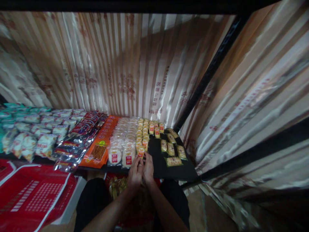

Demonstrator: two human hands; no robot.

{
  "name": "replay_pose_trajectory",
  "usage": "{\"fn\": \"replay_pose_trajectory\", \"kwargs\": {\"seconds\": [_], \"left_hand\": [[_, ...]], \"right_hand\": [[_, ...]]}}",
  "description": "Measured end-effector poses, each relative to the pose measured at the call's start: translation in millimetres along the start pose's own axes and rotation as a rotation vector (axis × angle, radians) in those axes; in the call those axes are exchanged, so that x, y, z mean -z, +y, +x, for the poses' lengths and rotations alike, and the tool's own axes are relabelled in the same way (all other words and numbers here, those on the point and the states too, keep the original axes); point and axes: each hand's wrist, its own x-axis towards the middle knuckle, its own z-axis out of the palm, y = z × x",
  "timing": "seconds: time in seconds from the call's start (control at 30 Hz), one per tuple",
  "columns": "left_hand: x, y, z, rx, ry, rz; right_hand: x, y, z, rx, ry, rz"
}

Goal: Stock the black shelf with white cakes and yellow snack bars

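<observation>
Side by side at the shelf's front edge, my left hand [135,170] and my right hand [148,168] close their fingertips on a small yellow snack packet [141,152] with a red label. It lies at the near end of rows of matching packets [145,142]. Just left of my hands are rows of round white rice crackers in clear wrappers [128,158]. To the right, several greenish wrapped snack bars [171,149] lie loosely on the black shelf [158,166].
Orange snack bags [98,151], dark red packs [78,135] and white-and-teal bags [45,145] fill the shelf's left. A red basket [36,196] stands below left. Black posts [214,69] and striped sheeting [125,64] border the shelf.
</observation>
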Motion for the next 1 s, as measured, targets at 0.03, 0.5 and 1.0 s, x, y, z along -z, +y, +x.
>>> {"fn": "replay_pose_trajectory", "kwargs": {"seconds": [0.03, 0.5, 1.0], "left_hand": [[0.0, 0.2, 0.2, -0.003, 0.0, 0.01], [10.2, 27.3, -12.0, 0.083, -0.081, 0.103], [10.0, 22.3, -7.6, 0.074, -0.061, 0.029]], "right_hand": [[-0.5, 0.6, 0.3, 0.006, -0.001, -0.007], [3.7, -2.7, -3.2, 0.038, -0.045, -0.01], [-3.0, 6.4, 0.5, 0.109, -0.05, -0.166]]}}
